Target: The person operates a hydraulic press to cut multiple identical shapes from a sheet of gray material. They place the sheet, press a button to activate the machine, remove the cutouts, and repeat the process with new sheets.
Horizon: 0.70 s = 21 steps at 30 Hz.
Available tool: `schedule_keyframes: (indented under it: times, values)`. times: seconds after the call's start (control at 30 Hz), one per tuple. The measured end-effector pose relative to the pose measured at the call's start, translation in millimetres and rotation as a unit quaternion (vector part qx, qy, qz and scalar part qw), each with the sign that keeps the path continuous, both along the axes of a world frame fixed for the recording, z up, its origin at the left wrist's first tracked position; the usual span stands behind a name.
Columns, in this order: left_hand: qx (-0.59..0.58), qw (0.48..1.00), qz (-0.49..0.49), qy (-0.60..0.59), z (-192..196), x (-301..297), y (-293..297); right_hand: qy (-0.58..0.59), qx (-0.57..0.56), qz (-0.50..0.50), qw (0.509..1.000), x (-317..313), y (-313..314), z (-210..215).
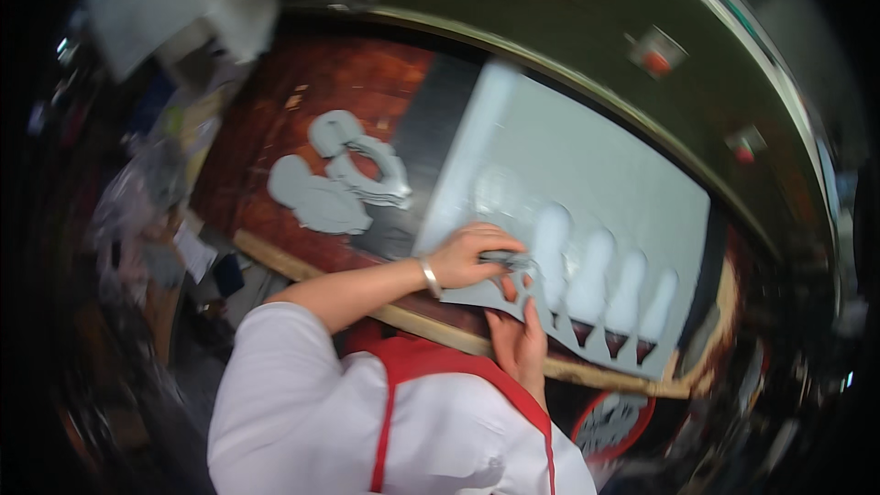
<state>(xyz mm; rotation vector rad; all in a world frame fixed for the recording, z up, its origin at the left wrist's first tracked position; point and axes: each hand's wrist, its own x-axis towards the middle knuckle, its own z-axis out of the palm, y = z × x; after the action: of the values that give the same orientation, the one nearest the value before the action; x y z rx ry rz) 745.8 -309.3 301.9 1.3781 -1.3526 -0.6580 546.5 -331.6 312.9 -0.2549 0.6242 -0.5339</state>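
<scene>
A grey sheet lies on a white board; a row of sole-shaped holes runs along its near side, showing white beneath. My left hand, with a silver bracelet at the wrist, is closed at the sheet's near left part. Its fingers curl round a small dark grey thing that blur keeps me from naming. My right hand is at the near edge, thumb and fingers on either side of the sheet's narrow cut strip. Farther left rest several loose grey sole-shaped pieces, some overlapping in a stack.
The reddish-brown table has a pale wooden front rail. Behind it stretches a dark green machine beam with red buttons. A red-rimmed container of grey scraps stands below the front edge. Plastic bags clutter the left.
</scene>
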Motion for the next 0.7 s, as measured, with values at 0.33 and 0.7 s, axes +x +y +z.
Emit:
schedule_keyframes:
  times: [0.33,0.7]
  values:
    - [-0.323,0.803,0.423,0.268,100,137,73,0.14,-0.029,0.031,0.989,-62,-8,-17]
    - [0.16,0.844,0.399,-0.32,8,87,156,0.237,-0.182,-0.035,0.954,-95,-46,-9]
